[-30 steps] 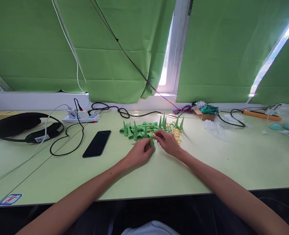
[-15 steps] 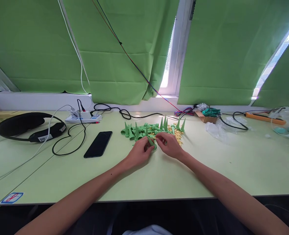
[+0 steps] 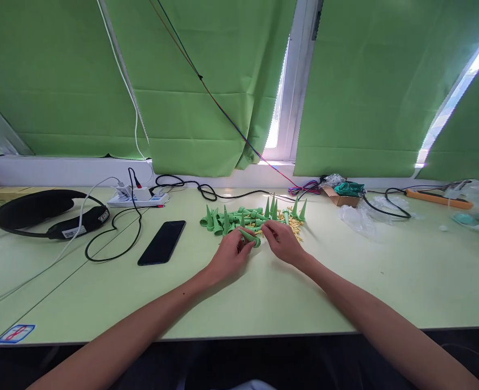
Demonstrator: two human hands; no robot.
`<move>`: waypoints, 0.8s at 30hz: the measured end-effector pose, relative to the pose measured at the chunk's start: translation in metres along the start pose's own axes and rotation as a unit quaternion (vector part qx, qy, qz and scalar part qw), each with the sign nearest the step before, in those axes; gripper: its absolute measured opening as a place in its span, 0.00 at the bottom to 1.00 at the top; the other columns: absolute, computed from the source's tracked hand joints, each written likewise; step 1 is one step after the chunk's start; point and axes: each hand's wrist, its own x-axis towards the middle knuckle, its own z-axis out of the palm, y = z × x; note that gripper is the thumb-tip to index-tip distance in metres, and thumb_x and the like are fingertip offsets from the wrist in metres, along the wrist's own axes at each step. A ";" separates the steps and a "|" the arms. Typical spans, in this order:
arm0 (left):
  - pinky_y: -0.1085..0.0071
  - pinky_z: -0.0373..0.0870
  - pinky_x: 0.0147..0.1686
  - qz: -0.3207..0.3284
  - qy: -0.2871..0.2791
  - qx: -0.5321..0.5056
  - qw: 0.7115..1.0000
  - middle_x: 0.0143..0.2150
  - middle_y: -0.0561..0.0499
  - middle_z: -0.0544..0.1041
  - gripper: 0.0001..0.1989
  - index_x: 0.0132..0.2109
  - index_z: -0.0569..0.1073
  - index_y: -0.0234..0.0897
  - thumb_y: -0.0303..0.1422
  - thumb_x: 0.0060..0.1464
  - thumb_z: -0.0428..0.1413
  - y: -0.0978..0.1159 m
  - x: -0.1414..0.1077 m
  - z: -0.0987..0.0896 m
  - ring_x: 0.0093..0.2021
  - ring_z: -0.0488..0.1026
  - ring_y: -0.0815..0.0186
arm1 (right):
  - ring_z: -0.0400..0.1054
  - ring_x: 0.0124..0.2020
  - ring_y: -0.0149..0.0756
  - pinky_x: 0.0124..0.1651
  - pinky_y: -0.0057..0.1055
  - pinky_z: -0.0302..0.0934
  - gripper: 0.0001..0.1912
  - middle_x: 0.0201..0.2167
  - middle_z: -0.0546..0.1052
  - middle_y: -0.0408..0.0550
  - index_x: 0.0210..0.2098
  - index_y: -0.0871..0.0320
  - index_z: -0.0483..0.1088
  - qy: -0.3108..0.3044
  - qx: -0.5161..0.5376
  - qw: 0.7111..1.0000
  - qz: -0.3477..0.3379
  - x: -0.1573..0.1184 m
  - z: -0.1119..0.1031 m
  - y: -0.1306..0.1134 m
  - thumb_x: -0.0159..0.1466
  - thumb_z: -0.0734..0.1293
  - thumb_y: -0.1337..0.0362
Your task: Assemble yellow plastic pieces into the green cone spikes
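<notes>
My left hand (image 3: 231, 253) is closed around a green plastic cone (image 3: 247, 236) with a wider round base. The cone lies tilted, its base end toward the right. Close by on the right, my right hand (image 3: 282, 241) has thumb and forefinger pinched together on a small yellow peg (image 3: 259, 232), mostly covered by the fingertips. Behind both hands spreads a pile of green cones (image 3: 239, 216), some upright and others lying down. Small yellow pegs (image 3: 296, 230) are heaped at the right of that pile, partly hidden by my right hand.
A black phone (image 3: 162, 242) lies to the left. Farther left are a black neckband device (image 3: 32, 211) and a white power strip (image 3: 137, 199) with cables. At the back right stand a small cardboard box (image 3: 340, 196), clear plastic wrap (image 3: 359, 221) and an orange tool (image 3: 440, 199).
The green cone in my left hand has tipped to a flatter angle. My right fingertips have drawn slightly away from it to the right. The camera view has shifted a little.
</notes>
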 end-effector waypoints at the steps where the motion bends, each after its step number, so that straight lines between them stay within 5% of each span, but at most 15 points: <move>1: 0.71 0.64 0.26 0.002 0.000 -0.002 1.000 0.34 0.51 0.75 0.11 0.45 0.73 0.38 0.38 0.61 0.52 -0.001 0.000 0.000 0.28 0.68 0.68 | 0.57 0.23 0.31 0.29 0.29 0.52 0.17 0.22 0.66 0.42 0.25 0.56 0.58 0.001 -0.002 1.000 0.000 0.000 0.000 0.000 0.71 0.57 0.62; 24: 0.70 0.63 0.25 -0.004 -0.014 -0.005 1.000 0.32 0.51 0.74 0.12 0.45 0.72 0.38 0.41 0.63 0.51 0.000 0.000 -0.001 0.27 0.68 0.68 | 0.57 0.23 0.31 0.29 0.29 0.51 0.18 0.21 0.64 0.42 0.24 0.55 0.58 -0.024 -0.002 1.000 -0.011 -0.001 0.002 0.005 0.71 0.56 0.61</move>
